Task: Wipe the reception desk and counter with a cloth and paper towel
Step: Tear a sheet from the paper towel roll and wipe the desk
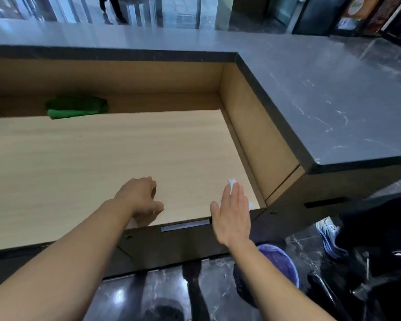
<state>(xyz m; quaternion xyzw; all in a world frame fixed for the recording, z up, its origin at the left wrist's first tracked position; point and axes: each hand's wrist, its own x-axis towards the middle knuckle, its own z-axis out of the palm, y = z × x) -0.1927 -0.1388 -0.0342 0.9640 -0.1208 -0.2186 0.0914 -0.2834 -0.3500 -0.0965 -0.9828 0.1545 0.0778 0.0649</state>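
My right hand (pixel 233 214) lies flat with straight fingers on a white paper towel (pixel 231 183), pressing it onto the near right corner of the light wooden reception desk (pixel 102 158). Only small bits of the towel show past my fingertips and beside my hand. My left hand (pixel 141 198) rests on the desk near its front edge with fingers curled under, holding nothing that I can see. A folded green cloth (pixel 75 107) lies at the back left of the desk, under the raised grey marble counter (pixel 322 100).
The marble counter wraps around the desk's back and right side, with wooden side walls below it. A bin with a purple liner (pixel 280 262) stands on the dark floor under my right forearm. A person's shoe (pixel 329 237) and dark bags sit at lower right.
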